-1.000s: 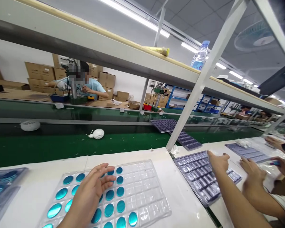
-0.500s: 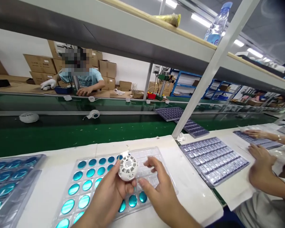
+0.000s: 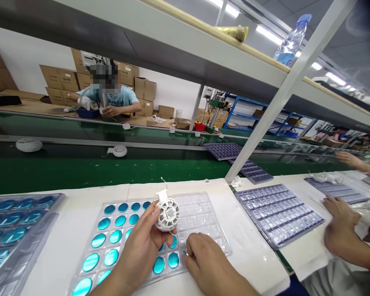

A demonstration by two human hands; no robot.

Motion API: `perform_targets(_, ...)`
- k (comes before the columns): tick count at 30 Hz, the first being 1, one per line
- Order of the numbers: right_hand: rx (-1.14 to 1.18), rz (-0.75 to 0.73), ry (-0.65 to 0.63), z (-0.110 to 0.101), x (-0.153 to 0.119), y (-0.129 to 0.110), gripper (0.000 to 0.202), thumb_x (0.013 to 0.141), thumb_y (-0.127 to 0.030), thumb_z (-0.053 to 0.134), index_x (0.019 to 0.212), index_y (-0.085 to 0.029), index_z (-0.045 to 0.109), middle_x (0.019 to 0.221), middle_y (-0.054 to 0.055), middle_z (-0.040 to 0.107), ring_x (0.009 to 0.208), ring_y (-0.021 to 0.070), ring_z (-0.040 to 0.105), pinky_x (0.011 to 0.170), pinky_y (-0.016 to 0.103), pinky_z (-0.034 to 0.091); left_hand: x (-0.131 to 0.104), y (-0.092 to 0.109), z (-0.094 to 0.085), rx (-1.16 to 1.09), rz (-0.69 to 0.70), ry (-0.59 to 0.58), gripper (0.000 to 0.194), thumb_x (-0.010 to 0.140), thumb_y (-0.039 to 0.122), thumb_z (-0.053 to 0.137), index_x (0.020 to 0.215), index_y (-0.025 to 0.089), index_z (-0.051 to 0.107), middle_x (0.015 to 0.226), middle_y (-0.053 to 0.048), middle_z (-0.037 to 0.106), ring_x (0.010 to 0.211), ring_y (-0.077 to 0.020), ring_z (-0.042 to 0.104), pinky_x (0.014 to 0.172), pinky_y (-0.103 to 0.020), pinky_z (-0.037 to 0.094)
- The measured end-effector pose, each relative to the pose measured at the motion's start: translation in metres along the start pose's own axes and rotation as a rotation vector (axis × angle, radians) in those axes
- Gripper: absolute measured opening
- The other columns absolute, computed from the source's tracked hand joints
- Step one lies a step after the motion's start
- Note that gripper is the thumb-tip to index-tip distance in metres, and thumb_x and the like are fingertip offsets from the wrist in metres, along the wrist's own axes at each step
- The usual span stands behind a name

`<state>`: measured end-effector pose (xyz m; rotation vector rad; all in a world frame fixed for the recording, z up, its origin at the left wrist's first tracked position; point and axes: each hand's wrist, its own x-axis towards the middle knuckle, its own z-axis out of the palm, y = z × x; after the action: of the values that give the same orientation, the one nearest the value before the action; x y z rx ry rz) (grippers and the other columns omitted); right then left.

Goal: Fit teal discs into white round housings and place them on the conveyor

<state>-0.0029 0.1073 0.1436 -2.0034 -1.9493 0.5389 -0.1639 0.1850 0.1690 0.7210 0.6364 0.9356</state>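
A round white slotted housing with a tab and a short wire at its top is held by my left hand, thumb and fingers at its left and lower edge. My right hand is lower right, over the clear tray, its fingers curled in a pinch. A thin edge of something shows at its fingertips, beside the blue discs; what it is I cannot make out. Rows of shiny blue discs fill the tray's left part and some pockets between my hands.
Another tray of blue discs lies at left. Clear trays are at right, near a co-worker's hands. A green conveyor carries white housings. A slanted post supports the shelf. Another person sits across the belt.
My right hand has come down to the tray and its fingers have closed. One disc at the tray's lower right is no longer visible in its pocket. The housings on the belt have shifted left.
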Motion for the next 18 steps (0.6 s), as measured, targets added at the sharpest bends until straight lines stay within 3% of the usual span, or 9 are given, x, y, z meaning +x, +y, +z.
perform_targets(3, 0.349, -0.024, 0.055, -0.025, -0.009, -0.003, 0.015, 0.093, -0.025, 0.05, 0.079, -0.024, 0.043, 0.074, 0.0, 0.059, 0.068, 0.0189, 0.055, 0.063, 0.029, 0.04, -0.002, -0.002, 0.001, 0.037, 0.009, 0.003, 0.038, 0.089, 0.044, 0.061, 0.118, 0.02, 0.059, 0.081, -0.002, 0.062, 0.069, -0.0167, 0.057, 0.053, -0.027, 0.047)
perform_targets(7, 0.746, -0.087, 0.129, -0.045, -0.014, -0.017, 0.009, 0.097, -0.032, 0.049, 0.093, -0.024, 0.049, 0.073, -0.003, 0.055, 0.067, 0.0156, 0.052, 0.063, 0.027, 0.041, -0.006, -0.004, 0.004, 0.066, 0.004, 0.017, 0.051, 0.085, 0.044, 0.065, 0.129, 0.022, 0.053, 0.079, 0.001, 0.061, 0.067, -0.0166, 0.055, 0.053, -0.027, 0.046)
perform_targets(12, 0.742, -0.197, 0.175, -0.04, -0.001, -0.035, 0.006, 0.095, -0.024, 0.052, 0.1, -0.024, 0.056, 0.072, -0.003, 0.061, 0.066, 0.0143, 0.057, 0.062, 0.025, 0.043, -0.011, -0.003, 0.008, 0.117, 0.01, 0.028, 0.051, 0.083, 0.045, 0.067, 0.128, 0.024, 0.055, 0.078, 0.001, 0.059, 0.064, -0.0157, 0.052, 0.053, -0.028, 0.048)
perform_targets(18, 0.71, -0.19, 0.243, -0.034, 0.006, -0.035, 0.006, 0.092, -0.023, 0.054, 0.097, -0.023, 0.058, 0.066, -0.004, 0.061, 0.06, 0.0136, 0.056, 0.058, 0.023, 0.041, -0.014, -0.003, 0.008, 0.149, 0.029, -0.016, 0.056, 0.082, 0.045, 0.068, 0.132, 0.023, 0.055, 0.073, 0.001, 0.058, 0.064, -0.0156, 0.049, 0.053, -0.025, 0.046)
